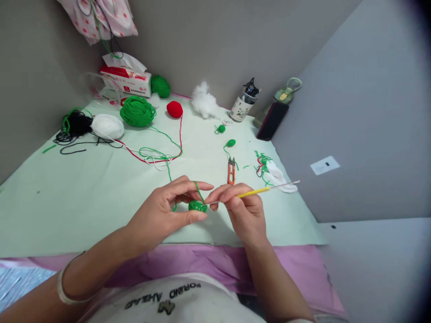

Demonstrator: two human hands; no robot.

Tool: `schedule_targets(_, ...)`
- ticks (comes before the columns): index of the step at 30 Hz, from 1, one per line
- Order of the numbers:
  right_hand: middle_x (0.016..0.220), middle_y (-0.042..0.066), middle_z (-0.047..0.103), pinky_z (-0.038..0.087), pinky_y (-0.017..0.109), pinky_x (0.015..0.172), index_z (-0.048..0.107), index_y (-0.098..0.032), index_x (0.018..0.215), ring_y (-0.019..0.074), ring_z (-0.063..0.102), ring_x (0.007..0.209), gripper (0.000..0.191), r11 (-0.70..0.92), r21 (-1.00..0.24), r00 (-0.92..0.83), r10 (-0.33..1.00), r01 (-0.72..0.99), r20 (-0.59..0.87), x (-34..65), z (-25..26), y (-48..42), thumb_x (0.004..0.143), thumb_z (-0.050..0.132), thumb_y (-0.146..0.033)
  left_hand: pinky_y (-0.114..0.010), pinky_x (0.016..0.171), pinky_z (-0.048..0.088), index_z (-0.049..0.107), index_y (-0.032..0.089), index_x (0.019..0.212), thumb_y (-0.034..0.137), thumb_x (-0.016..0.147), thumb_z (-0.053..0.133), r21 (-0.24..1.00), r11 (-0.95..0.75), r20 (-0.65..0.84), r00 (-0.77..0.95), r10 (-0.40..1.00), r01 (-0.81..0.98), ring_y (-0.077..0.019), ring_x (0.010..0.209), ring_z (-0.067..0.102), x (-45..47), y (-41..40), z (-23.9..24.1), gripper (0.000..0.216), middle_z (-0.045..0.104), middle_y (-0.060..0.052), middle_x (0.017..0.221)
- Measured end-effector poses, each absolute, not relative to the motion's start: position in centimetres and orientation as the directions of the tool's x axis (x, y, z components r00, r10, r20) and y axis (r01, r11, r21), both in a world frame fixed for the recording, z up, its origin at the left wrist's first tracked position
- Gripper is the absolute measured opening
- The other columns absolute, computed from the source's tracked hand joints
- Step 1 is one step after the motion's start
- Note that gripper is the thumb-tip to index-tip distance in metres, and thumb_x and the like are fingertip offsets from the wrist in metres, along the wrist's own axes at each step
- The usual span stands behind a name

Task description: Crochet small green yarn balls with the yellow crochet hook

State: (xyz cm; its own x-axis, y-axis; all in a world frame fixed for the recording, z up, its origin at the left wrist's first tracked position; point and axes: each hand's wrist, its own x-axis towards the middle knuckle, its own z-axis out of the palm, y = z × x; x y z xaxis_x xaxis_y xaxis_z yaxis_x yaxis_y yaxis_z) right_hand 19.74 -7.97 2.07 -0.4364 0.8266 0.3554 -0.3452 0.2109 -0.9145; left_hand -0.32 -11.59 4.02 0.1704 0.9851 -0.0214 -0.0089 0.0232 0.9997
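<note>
My left hand pinches a small green crocheted piece between thumb and fingers, with green yarn looped over the index finger. My right hand is closed on a yellow-handled crochet hook, whose tip meets the green piece. The handle points up and right. The green strand runs back across the pale green cloth to a green yarn ball.
Orange thread snips lie just beyond my hands. Farther back are a red ball, white yarn, black yarn, white stuffing, a tissue box, a cup of tools and small green crocheted bits.
</note>
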Motion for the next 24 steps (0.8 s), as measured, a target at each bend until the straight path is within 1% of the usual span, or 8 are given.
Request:
schedule_targets(4,0.095,0.006,0.078,0.058,0.034,0.076,0.073,-0.024,0.099,0.0175,0.071,0.085,0.018,0.21,-0.922,-0.425,0.838,-0.326,0.342,19.7,2.1,-8.0,0.103,0.057,-0.031,-0.028,0.088,0.053,0.08,0.033,0.114,0.019,0.077,0.082,0.998,-0.021,0.013,0.146,0.989,0.054,-0.0141,0.087,0.061,-0.4,-11.8,4.1,0.039,0.059,0.003,0.089)
schedule_targets(10,0.092,0.005,0.078,0.06,0.032,0.074,0.071,-0.023,0.097,0.0178,0.073,0.087,0.016,0.112,-0.931,-0.415,0.872,-0.348,0.26,19.2,1.8,-8.2,0.102,0.06,-0.034,-0.029,0.089,0.052,0.081,0.034,0.112,0.022,0.078,0.084,0.996,-0.035,0.024,0.141,0.99,0.078,-0.0156,0.087,0.061,-0.5,-11.9,4.2,0.037,0.061,0.002,0.088)
schedule_targets(14,0.095,0.004,0.079,0.06,0.033,0.077,0.072,-0.024,0.098,0.0164,0.072,0.082,0.017,0.133,-0.943,-0.399,0.881,-0.306,0.254,19.1,1.9,-8.5,0.102,0.059,-0.035,-0.031,0.089,0.051,0.081,0.033,0.112,0.022,0.078,0.083,0.992,-0.048,0.033,0.128,0.991,0.115,-0.0171,0.087,0.062,-0.5,-11.8,4.2,0.035,0.062,0.001,0.087)
schedule_targets(18,0.098,0.004,0.078,0.06,0.033,0.079,0.074,-0.024,0.101,0.0157,0.072,0.084,0.017,0.225,-0.942,-0.415,0.854,-0.25,0.314,19.5,2.5,-8.5,0.103,0.057,-0.028,-0.03,0.088,0.051,0.08,0.033,0.113,0.021,0.079,0.082,0.988,-0.062,0.042,0.137,0.99,0.141,-0.0166,0.087,0.062,-0.6,-11.8,4.1,0.036,0.062,0.001,0.088)
schedule_targets(20,0.097,0.005,0.078,0.06,0.034,0.079,0.074,-0.024,0.101,0.0163,0.072,0.085,0.018,0.301,-0.937,-0.438,0.828,-0.179,0.35,19.7,2.7,-8.4,0.104,0.056,-0.024,-0.03,0.088,0.051,0.08,0.032,0.113,0.021,0.078,0.082,0.987,-0.064,0.044,0.139,0.989,0.148,-0.0168,0.088,0.063,-0.6,-11.7,4.1,0.037,0.063,0.001,0.089)
schedule_targets(22,0.098,0.006,0.078,0.061,0.037,0.082,0.074,-0.024,0.104,0.0188,0.073,0.09,0.019,0.447,-0.892,-0.451,0.782,-0.075,0.43,19.8,2.8,-8.5,0.103,0.055,-0.019,-0.031,0.088,0.051,0.08,0.03,0.113,0.02,0.078,0.081,0.985,-0.069,0.051,0.116,0.992,0.158,-0.0171,0.088,0.063,-0.4,-11.7,3.9,0.037,0.063,0.001,0.088)
schedule_targets(24,0.105,0.008,0.078,0.062,0.04,0.083,0.073,-0.026,0.113,0.0216,0.074,0.098,0.024,0.645,-0.763,-0.451,0.689,0.026,0.567,19.7,2.4,-8.8,0.101,0.055,-0.014,-0.031,0.087,0.051,0.08,0.028,0.115,0.019,0.079,0.08,0.987,-0.071,0.064,0.053,0.997,0.143,-0.017,0.088,0.062,-0.1,-11.7,3.7,0.037,0.062,0.001,0.087)
